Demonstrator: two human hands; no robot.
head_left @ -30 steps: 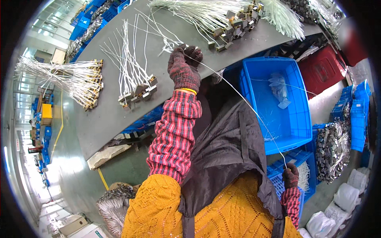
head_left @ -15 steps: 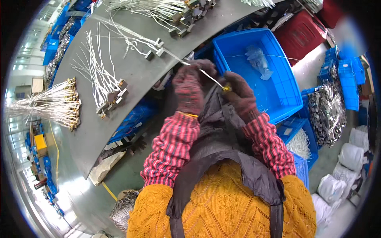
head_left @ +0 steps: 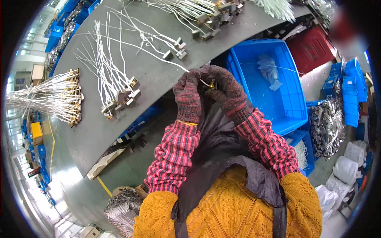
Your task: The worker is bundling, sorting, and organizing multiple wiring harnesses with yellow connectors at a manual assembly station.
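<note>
Both hands wear dark knit gloves and meet at the near edge of the grey table (head_left: 158, 79). My left hand (head_left: 188, 95) and my right hand (head_left: 228, 93) pinch a small brass piece (head_left: 212, 84) at the end of a white wire (head_left: 131, 43) that runs off across the table to the left. Several finished white wires with small grey blocks (head_left: 119, 97) lie on the table left of my hands.
A blue bin (head_left: 274, 83) with a clear bag sits right of my hands, a red bin (head_left: 313, 43) behind it. Bundles of white wires with brass ends (head_left: 59, 99) lie far left, more wires (head_left: 206, 12) at the top. A crate of metal parts (head_left: 327, 127) stands at right.
My right hand came up from low at my right side to meet my left hand. My left hand drew back from the table top to its near edge, pulling the wire along.
</note>
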